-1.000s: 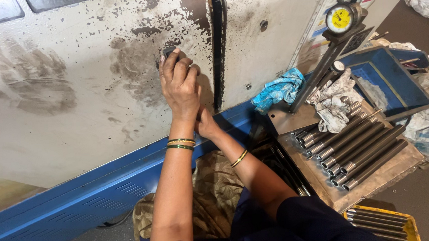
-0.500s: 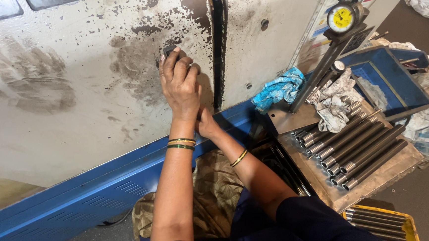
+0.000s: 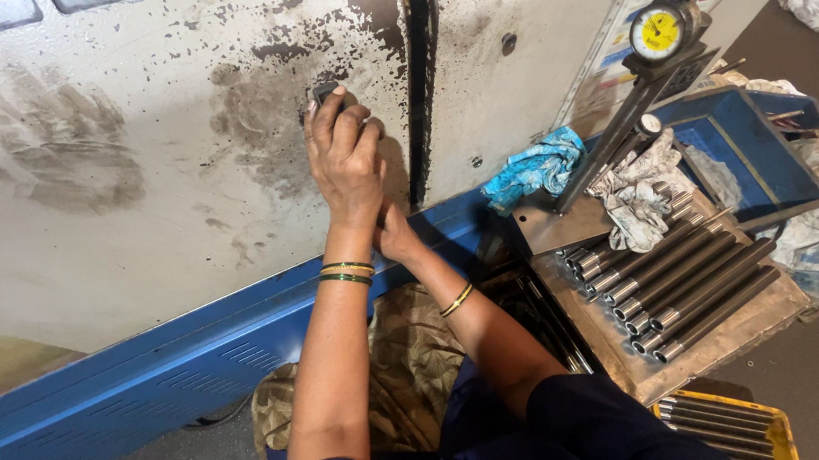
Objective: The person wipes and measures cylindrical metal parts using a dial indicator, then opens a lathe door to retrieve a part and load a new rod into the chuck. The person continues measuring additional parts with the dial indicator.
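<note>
A left hand [image 3: 345, 158] closes over a small dark block [image 3: 323, 92], pressed against the grimy, paint-chipped metal panel [image 3: 141, 180]; the right hand [image 3: 393, 233] sits half-hidden beneath, its grip unclear. Steel rods [image 3: 678, 280] crowd nearby.

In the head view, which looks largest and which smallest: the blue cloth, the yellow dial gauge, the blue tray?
1. Blue tray, clearly the largest.
2. Blue cloth.
3. Yellow dial gauge, the smallest.
Its face alone is smaller than the cloth; all three lie at a similar distance, so the order seems safe.
</note>
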